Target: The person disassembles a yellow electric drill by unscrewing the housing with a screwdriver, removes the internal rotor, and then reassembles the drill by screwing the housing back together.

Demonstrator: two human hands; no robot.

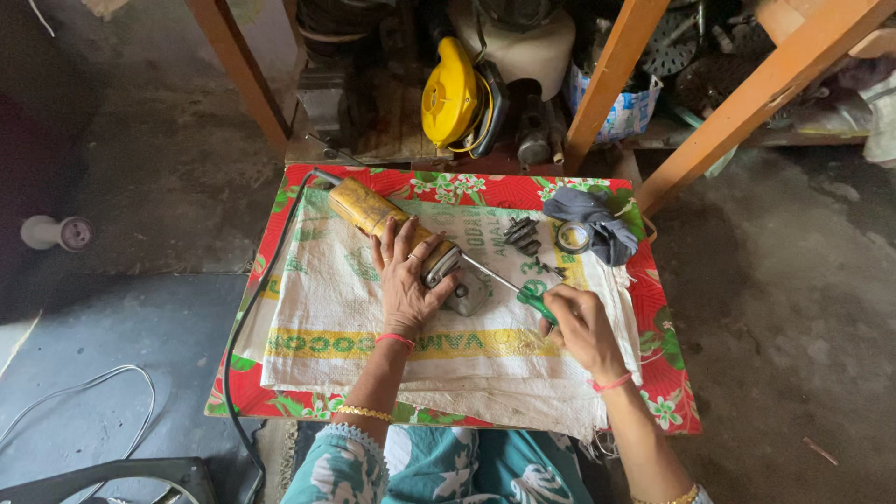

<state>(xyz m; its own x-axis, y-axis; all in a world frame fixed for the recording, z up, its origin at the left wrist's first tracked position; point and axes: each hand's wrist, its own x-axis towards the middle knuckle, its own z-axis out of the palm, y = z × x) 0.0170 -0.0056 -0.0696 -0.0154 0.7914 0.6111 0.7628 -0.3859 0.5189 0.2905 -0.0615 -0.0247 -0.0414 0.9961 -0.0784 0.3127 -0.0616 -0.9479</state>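
Two hands: both are busy on the grinder (pixel 411 245).
Grinder: it lies in the middle of the white sack (pixel 345 327); it looks heavy and hard.
Left hand (pixel 406 280): pressed flat on the grinder's body, fingers spread, not closed around it.
Right hand (pixel 581 322): closed tight on the green screwdriver (pixel 513 285) handle.
Screwdriver tip: touching the grinder's head.
Best hold: the thick yellow body, I think.
Black cord (pixel 245 317): runs off the sack's left edge.
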